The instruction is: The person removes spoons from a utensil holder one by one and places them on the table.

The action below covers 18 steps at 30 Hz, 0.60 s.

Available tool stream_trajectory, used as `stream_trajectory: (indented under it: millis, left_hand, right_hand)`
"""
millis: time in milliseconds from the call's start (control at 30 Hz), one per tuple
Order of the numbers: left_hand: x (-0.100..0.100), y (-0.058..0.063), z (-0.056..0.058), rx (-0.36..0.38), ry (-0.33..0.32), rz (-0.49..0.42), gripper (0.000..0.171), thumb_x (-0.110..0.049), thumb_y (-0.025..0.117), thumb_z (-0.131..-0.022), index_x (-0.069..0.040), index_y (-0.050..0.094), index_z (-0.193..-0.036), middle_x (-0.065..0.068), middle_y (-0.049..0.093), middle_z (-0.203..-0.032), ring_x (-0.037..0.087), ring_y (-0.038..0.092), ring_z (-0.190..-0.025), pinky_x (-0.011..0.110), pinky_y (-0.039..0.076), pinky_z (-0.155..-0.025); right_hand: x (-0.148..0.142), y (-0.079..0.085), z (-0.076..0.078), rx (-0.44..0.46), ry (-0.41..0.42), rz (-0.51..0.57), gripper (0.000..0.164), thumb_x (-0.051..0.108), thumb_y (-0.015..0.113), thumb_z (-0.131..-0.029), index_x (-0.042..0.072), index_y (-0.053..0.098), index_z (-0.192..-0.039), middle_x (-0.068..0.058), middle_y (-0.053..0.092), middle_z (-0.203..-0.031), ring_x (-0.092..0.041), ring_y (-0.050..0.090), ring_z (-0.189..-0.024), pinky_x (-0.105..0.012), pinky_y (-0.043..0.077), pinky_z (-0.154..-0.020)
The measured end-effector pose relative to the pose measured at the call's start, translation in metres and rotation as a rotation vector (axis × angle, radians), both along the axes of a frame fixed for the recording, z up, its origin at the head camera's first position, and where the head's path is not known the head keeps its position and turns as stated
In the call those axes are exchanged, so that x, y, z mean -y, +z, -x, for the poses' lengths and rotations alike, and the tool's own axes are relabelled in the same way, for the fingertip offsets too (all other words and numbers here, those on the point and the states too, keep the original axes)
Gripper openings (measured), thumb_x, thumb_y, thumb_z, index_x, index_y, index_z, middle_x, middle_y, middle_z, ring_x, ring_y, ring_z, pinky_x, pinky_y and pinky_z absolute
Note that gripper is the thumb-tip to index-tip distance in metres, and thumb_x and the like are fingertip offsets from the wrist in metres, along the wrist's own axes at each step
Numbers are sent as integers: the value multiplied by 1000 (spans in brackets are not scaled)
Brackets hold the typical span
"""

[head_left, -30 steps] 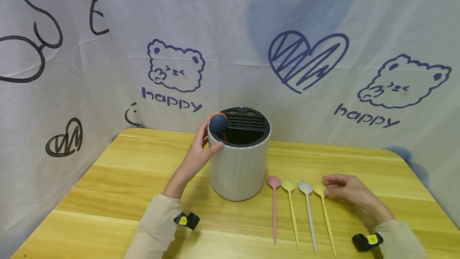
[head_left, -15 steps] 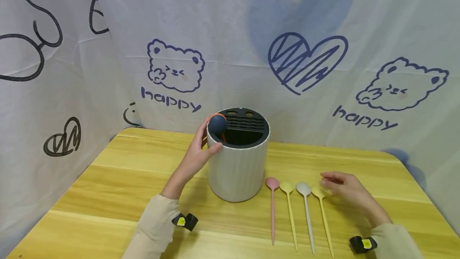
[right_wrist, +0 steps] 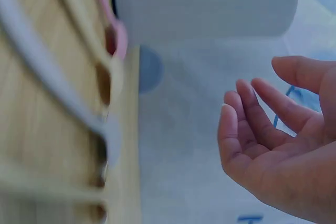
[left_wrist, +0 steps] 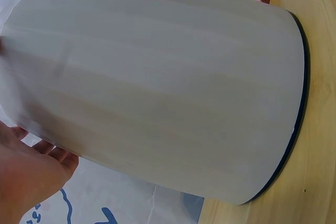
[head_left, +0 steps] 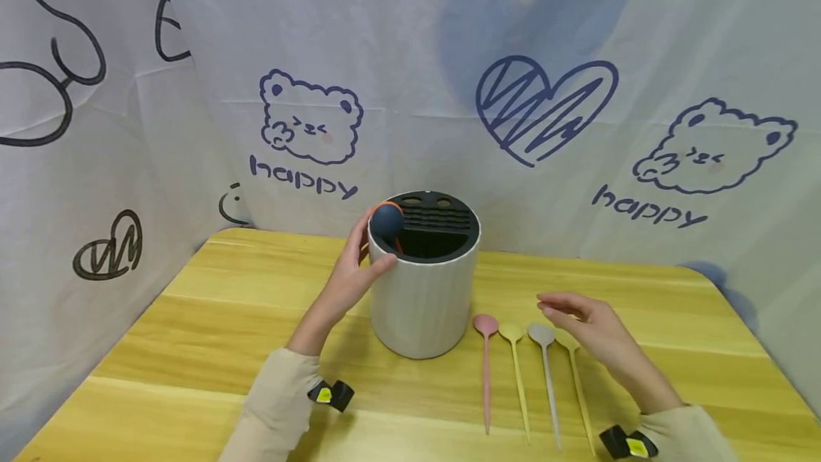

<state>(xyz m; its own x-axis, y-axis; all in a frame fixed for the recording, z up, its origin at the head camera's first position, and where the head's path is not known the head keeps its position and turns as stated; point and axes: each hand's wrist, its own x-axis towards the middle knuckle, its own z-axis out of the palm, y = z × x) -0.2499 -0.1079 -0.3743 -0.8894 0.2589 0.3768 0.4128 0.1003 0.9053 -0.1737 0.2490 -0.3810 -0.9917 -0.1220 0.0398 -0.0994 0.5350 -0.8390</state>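
A pale ribbed utensil holder (head_left: 420,305) with a black slotted lid (head_left: 439,216) stands upright on the wooden table. Inside its left opening leans a utensil with a dark blue round head (head_left: 388,221) and an orange edge. My left hand (head_left: 346,278) holds the holder's upper left side, thumb at the front, fingers partly hidden behind it. To the right lie a pink spoon (head_left: 486,325), a yellow spoon (head_left: 512,334), a light grey spoon (head_left: 541,335) and another yellow spoon (head_left: 580,394). Over that last spoon's bowl hovers my right hand (head_left: 596,326), holding nothing, fingers loosely bent.
The wooden tabletop (head_left: 237,291) reaches back to a white curtain (head_left: 423,63) printed with bears and hearts. A second cloth (head_left: 83,184) hangs along the left side. Wrist cameras sit on both sleeves.
My right hand has left the rightmost yellow spoon, lifted and moved left toward the grey spoon. The left hand and the holder stay in place.
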Motion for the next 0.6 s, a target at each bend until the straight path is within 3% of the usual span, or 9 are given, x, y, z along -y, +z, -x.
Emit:
stream_trajectory:
  millis: [100, 233, 333, 467, 600]
  left_hand:
    - [-2, 1, 1, -7, -6, -2, 94, -52, 66, -85, -14, 17, -155, 9, 17, -159, 28, 20, -143, 50, 20, -114]
    - [-2, 1, 1, -8, -12, -9, 97, -56, 66, -83, -14, 17, -155, 9, 17, -159, 28, 20, -143, 50, 20, -114]
    - [-2, -1, 1, 0, -9, -10, 98, -58, 66, -82, -16, 17, -155, 8, 18, -159, 27, 20, -143, 50, 20, -114]
    - [-2, -1, 0, 7, -9, -4, 94, -54, 66, -84, -17, 17, -155, 8, 17, -159, 27, 20, -143, 49, 20, -114]
    - [-1, -1, 0, 3, -11, -10, 93, -51, 66, -85, -16, 16, -156, 8, 17, -159, 27, 19, -144, 49, 19, -115]
  right_hand:
    - [13, 7, -3, -34, -2, 26, 44, 28, 56, -99, 0, 56, -132, -16, 61, -125, -29, 57, -116, -35, 47, -94]
    - [29, 17, -2, -72, 16, 38, 42, 29, 57, -98, 3, 58, -130, -12, 64, -121, -24, 59, -112, -35, 48, -93]
    - [38, 27, 3, -164, 63, -39, 38, 25, 59, -97, 3, 61, -127, -10, 66, -118, -24, 61, -107, -43, 49, -91]
    - [47, 43, 12, -326, 132, -175, 32, 13, 62, -95, -1, 63, -123, -13, 66, -116, -26, 62, -101, -45, 52, -83]
    - [52, 63, 21, -364, 178, -221, 32, 10, 61, -95, -2, 61, -124, -16, 64, -118, -28, 61, -102, -45, 52, -81]
